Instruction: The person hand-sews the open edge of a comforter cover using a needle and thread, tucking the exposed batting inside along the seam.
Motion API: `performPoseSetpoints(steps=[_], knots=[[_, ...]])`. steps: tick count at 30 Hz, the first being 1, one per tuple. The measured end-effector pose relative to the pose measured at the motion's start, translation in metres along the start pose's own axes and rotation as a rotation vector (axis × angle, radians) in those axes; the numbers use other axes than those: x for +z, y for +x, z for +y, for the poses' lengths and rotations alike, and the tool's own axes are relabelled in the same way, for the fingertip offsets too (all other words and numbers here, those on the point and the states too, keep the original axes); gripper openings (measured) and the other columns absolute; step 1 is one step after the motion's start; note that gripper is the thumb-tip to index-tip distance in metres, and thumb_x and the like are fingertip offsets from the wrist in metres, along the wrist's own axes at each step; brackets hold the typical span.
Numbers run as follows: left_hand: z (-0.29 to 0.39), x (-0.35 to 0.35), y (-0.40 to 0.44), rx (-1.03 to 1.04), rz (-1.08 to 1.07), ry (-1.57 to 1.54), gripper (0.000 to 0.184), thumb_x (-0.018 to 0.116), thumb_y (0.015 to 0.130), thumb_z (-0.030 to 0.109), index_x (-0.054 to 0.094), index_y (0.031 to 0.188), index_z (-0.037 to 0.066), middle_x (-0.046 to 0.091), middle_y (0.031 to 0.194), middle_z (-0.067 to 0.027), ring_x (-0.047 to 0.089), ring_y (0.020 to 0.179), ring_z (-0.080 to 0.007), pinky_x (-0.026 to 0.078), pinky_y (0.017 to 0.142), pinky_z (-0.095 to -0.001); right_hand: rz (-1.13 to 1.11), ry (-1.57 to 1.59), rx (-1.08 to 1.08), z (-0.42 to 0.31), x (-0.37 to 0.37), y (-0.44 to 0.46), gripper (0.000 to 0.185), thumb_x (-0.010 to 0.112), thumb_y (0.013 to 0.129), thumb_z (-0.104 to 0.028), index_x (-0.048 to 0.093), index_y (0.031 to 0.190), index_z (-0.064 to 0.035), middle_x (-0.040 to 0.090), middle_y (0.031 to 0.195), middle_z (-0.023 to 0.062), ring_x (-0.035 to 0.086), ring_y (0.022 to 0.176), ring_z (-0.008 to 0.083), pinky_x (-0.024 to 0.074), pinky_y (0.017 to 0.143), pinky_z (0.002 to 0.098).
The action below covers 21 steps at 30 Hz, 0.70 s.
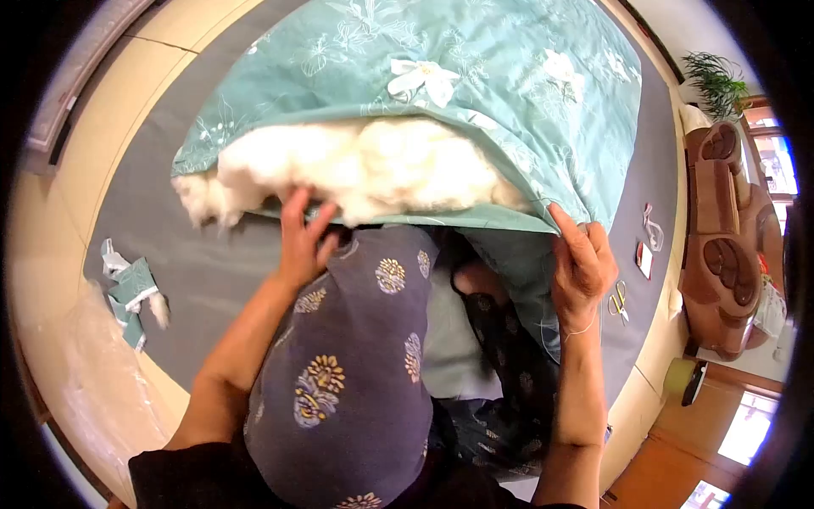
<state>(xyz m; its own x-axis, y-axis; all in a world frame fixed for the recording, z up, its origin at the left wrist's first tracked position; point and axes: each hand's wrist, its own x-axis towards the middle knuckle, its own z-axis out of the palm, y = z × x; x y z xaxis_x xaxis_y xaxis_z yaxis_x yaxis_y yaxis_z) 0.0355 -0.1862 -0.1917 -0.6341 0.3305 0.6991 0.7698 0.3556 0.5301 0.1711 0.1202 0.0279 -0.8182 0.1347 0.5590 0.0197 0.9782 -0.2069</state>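
A large teal floral fabric cover [526, 76] lies spread before me, its near edge open along a long gap. White fluffy filling [365, 165] bulges out of that gap and sticks out past the cover's left corner. My right hand [583, 263] pinches the cover's edge at the right end of the gap. My left hand [307, 237] is at the near edge of the filling, fingers apart and slightly blurred, its fingertips against the fluff.
Yellow-handled scissors [619, 299], a small red and white packet [644, 260] and a clear strip [652, 227] lie right on the grey mat [212, 297]. Teal fabric scraps [131, 284] and clear plastic [106, 365] are left. A brown sofa [721, 237] stands far right.
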Motion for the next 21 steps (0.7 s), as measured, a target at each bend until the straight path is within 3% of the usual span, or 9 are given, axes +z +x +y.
performPoseSetpoints(steps=[1, 3, 5, 7, 11, 15, 16, 17, 21], knots=[[-0.012, 0.012, 0.012, -0.035, 0.119, 0.019, 0.056, 0.066, 0.068, -0.007, 0.06, 0.121, 0.013, 0.047, 0.134, -0.0172, 0.045, 0.123, -0.038, 0.037, 0.105, -0.0449, -0.03, -0.008, -0.009, -0.005, -0.004, -0.002, 0.051, 0.072, 0.066, 0.007, 0.073, 0.111, -0.0185, 0.035, 0.066, 0.0054, 0.041, 0.056, 0.0192, 0.0374, 0.053, 0.0309], [-0.039, 0.006, 0.062, -0.019, 0.077, 0.085, 0.045, 0.06, 0.069, -0.007, 0.064, 0.111, 0.009, 0.06, 0.116, -0.0146, 0.056, 0.111, -0.0343, 0.044, 0.097, -0.0406, -0.084, 0.022, 0.0, -0.011, -0.011, 0.0, 0.048, 0.073, 0.068, 0.005, 0.073, 0.109, -0.0177, 0.036, 0.066, 0.0057, 0.042, 0.055, 0.0193, 0.0376, 0.052, 0.0312], [-0.054, -0.016, 0.114, -0.035, -0.122, -0.154, 0.028, 0.058, 0.072, -0.003, 0.066, 0.098, 0.006, 0.067, 0.092, -0.0117, 0.064, 0.092, -0.0292, 0.049, 0.083, -0.0371, -0.114, 0.049, 0.019, -0.009, -0.017, 0.005, 0.044, 0.073, 0.069, 0.003, 0.073, 0.108, -0.0166, 0.037, 0.065, 0.0063, 0.043, 0.055, 0.0198, 0.0375, 0.052, 0.0312], [-0.073, -0.034, 0.157, 0.034, -0.378, -0.091, 0.017, 0.057, 0.075, 0.002, 0.067, 0.089, 0.004, 0.065, 0.08, -0.0125, 0.064, 0.077, -0.0274, 0.05, 0.072, -0.0366, -0.128, 0.093, 0.063, -0.007, -0.018, 0.007, 0.039, 0.074, 0.072, 0.001, 0.073, 0.107, -0.015, 0.038, 0.065, 0.0071, 0.044, 0.056, 0.0206, 0.0373, 0.052, 0.0308], [-0.072, -0.034, 0.219, -0.089, -0.887, 0.082, 0.015, 0.056, 0.075, 0.003, 0.061, 0.089, 0.0, 0.062, 0.082, -0.0156, 0.061, 0.081, -0.0307, 0.048, 0.075, -0.0374, -0.192, 0.216, 0.214, -0.007, -0.007, 0.015, 0.025, 0.074, 0.077, -0.004, 0.073, 0.102, -0.0085, 0.045, 0.063, 0.0062, 0.046, 0.058, 0.0179, 0.0371, 0.054, 0.0288], [-0.004, -0.032, 0.2, 0.088, -0.507, 0.296, 0.03, 0.052, 0.072, -0.005, 0.061, 0.099, 0.005, 0.062, 0.095, -0.013, 0.058, 0.088, -0.0316, 0.047, 0.079, -0.0386, -0.189, 0.403, 0.377, 0.007, -0.002, 0.022, 0.017, 0.073, 0.081, -0.005, 0.073, 0.097, -0.0026, 0.055, 0.065, 0.0049, 0.048, 0.061, 0.0125, 0.0384, 0.058, 0.0269], [0.023, -0.027, 0.189, 0.062, -0.454, 0.171, 0.034, 0.053, 0.071, -0.006, 0.061, 0.102, 0.005, 0.061, 0.1, -0.013, 0.059, 0.094, -0.0312, 0.047, 0.083, -0.0378, -0.186, 0.414, 0.391, 0.011, -0.002, 0.022, 0.017, 0.073, 0.081, -0.005, 0.073, 0.098, -0.0025, 0.055, 0.066, 0.0051, 0.049, 0.062, 0.0124, 0.0385, 0.058, 0.0268], [0.043, -0.013, 0.18, 0.225, -0.267, 0.015, 0.032, 0.055, 0.073, -0.006, 0.061, 0.103, 0.004, 0.06, 0.102, -0.0145, 0.058, 0.098, -0.0318, 0.046, 0.086, -0.0386, -0.182, 0.427, 0.404, 0.014, -0.003, 0.022, 0.018, 0.073, 0.081, -0.004, 0.072, 0.098, -0.0025, 0.056, 0.066, 0.0053, 0.049, 0.062, 0.0123, 0.0387, 0.058, 0.0268], [0.04, 0.048, 0.154, 0.519, 0.022, -0.42, 0.038, 0.076, 0.07, 0.014, 0.065, 0.105, 0.011, 0.06, 0.103, -0.0102, 0.058, 0.094, -0.0269, 0.046, 0.079, -0.037, -0.177, 0.437, 0.395, 0.017, -0.002, 0.024, 0.019, 0.073, 0.08, -0.005, 0.072, 0.099, -0.0025, 0.06, 0.069, 0.0064, 0.05, 0.063, 0.0124, 0.0388, 0.058, 0.0265]])
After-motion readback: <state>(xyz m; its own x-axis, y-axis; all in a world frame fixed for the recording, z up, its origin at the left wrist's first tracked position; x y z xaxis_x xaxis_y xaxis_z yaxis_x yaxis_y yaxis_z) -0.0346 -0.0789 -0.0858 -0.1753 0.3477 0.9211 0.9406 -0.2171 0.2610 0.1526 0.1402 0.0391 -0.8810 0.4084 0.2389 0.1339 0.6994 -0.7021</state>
